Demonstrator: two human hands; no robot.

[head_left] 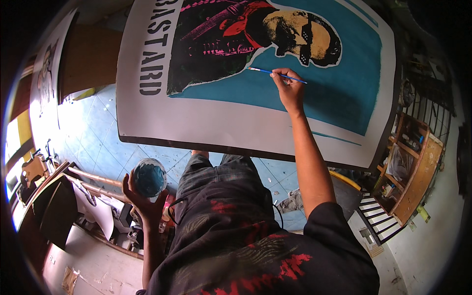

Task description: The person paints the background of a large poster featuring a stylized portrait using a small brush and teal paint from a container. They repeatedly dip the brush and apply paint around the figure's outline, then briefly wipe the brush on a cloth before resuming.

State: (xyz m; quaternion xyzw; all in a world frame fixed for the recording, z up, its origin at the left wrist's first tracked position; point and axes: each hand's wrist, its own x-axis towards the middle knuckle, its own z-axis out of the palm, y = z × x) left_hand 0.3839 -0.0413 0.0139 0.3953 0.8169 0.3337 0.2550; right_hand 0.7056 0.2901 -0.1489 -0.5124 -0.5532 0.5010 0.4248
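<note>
Apparently the step in hand is working the blue ground (339, 83) up to the white outline (255, 57) of the figure (246, 29). The poster (211, 118) lies at the far side on a dark tabletop (275, 157), its figure turned sideways with the head to the right. The right hand (289, 88) is nearly closed, thumb and fingers pinching a thin blue brush (261, 71) by its handle; the tip points left, close beside the outline, and whether it touches cannot be told. The left hand (141, 200), well apart at the near left, is half open, curved around a cup (146, 161) of blue paint (150, 181) above the floor (93, 132), off the tabletop. As far as one can judge, the next move calls for a light, steady stroke that follows the edge without straying onto the black, with the cup held level.
</note>
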